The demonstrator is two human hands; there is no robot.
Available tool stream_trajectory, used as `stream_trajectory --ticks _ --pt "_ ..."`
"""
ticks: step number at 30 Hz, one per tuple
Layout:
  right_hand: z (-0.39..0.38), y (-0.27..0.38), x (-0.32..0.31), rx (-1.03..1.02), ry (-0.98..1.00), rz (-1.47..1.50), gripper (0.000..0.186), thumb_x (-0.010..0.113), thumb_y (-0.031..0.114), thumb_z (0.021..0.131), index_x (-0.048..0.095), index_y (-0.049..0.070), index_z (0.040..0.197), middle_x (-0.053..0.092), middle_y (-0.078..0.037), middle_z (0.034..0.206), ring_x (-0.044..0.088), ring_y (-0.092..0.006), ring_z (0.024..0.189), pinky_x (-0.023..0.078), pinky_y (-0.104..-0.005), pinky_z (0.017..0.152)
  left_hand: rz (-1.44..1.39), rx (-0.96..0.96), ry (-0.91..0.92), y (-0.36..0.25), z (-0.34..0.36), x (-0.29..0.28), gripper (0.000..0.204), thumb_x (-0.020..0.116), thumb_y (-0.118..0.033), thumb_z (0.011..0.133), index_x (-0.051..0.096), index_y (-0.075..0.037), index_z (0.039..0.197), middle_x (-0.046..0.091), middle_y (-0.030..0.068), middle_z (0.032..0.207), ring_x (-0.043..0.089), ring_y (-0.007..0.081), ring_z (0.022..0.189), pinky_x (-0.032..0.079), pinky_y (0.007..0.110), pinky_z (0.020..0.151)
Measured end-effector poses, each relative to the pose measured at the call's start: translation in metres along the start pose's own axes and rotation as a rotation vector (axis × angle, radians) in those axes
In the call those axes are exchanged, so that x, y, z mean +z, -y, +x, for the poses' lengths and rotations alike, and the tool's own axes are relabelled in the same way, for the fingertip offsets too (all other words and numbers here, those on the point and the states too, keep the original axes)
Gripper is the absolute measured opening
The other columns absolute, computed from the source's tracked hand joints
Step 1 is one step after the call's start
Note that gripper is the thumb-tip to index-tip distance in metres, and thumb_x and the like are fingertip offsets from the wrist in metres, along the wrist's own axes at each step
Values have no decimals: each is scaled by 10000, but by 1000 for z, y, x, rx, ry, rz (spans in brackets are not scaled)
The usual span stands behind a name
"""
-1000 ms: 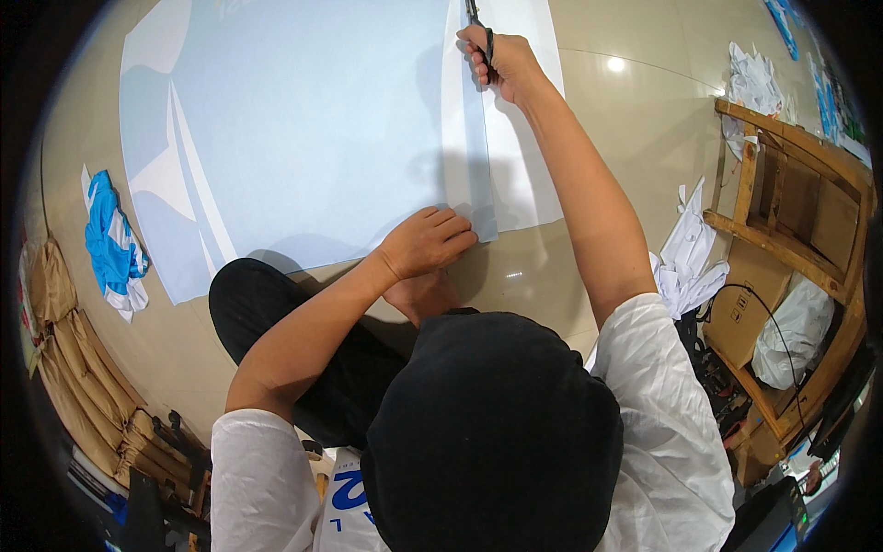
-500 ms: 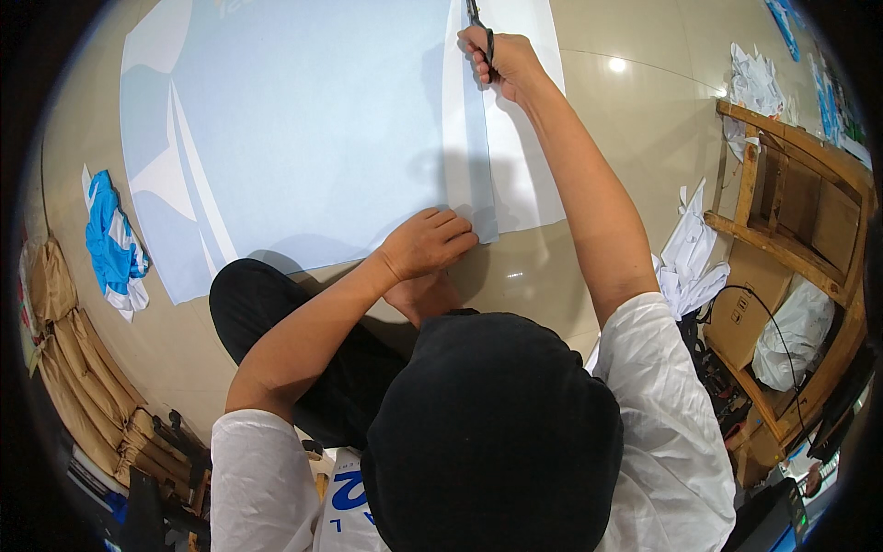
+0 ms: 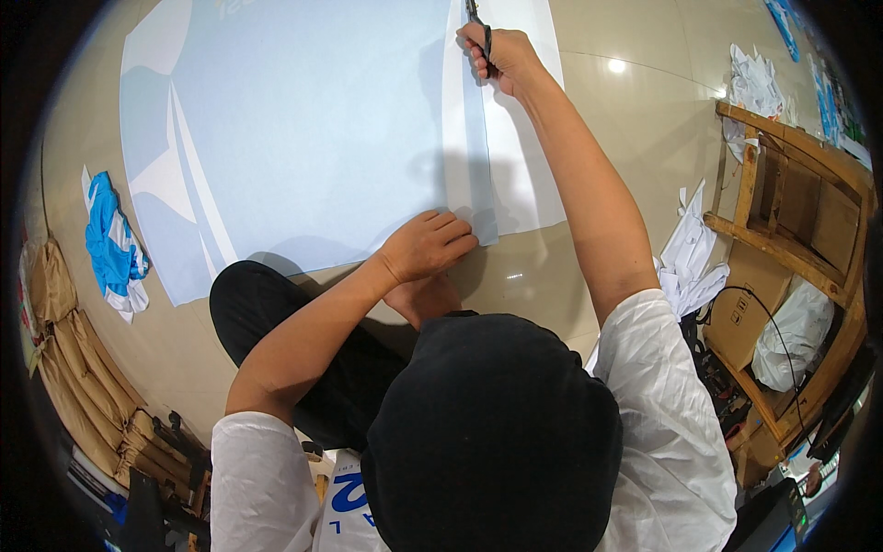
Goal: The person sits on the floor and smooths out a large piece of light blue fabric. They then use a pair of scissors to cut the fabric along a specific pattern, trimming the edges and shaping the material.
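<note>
A large light-blue and white fabric sheet (image 3: pixel 313 138) lies spread on the floor, with a white strip of material (image 3: pixel 520 175) along its right side. At the far right part of the sheet, my right hand (image 3: pixel 501 57) is closed round the dark handles of scissors (image 3: pixel 473 13). Their blades point away and run out of the top of the picture. My left hand (image 3: pixel 428 244) rests at the sheet's near right corner, its fingers bent and closed on the edge. The fingertips are partly hidden. Below it shows a bare foot (image 3: pixel 428 296).
A crumpled blue and white cloth (image 3: pixel 115 244) lies on the left. Brown wrapped bundles (image 3: pixel 83 377) stand at the lower left. On the right are white scraps (image 3: pixel 690 253), a wooden frame (image 3: pixel 782 241), a cardboard box (image 3: pixel 750 308) and a white plastic bag (image 3: pixel 793 336).
My right hand with the scissors has shifted very slightly away from me. The far part of the sheet has moved a little. My left hand stays in nearly the same place.
</note>
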State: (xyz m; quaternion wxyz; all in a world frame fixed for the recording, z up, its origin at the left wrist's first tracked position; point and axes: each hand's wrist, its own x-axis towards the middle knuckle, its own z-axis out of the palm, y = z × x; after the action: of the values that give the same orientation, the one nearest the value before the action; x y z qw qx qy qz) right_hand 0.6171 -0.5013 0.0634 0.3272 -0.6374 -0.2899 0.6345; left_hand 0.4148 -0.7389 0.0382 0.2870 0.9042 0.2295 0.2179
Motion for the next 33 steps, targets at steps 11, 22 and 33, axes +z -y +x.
stream_trajectory --ticks 11,22,33 --pt "-12 2 -17 18 76 39 315 826 308 912 662 82 764 566 25 644 487 -83 536 412 -262 503 -14 -21 -30 1 1 3 227 722 -159 807 674 -151 1029 617 -1 1013 624 198 932 517 327 790" --pt "-169 -85 -52 -191 -556 -933 449 887 412 817 694 13 888 733 -137 843 712 -358 819 546 -470 730 -105 -181 -113 -8 5 -20 166 779 -114 868 687 -78 1001 680 92 1011 666 324 926 548 437 797" --pt "-98 -89 -134 -475 -726 -932 187 733 126 839 734 35 1002 762 -205 1010 726 -433 971 569 -532 826 -247 -170 19 -11 29 -49 119 720 -118 900 689 -58 997 672 131 1005 651 362 920 536 470 812"
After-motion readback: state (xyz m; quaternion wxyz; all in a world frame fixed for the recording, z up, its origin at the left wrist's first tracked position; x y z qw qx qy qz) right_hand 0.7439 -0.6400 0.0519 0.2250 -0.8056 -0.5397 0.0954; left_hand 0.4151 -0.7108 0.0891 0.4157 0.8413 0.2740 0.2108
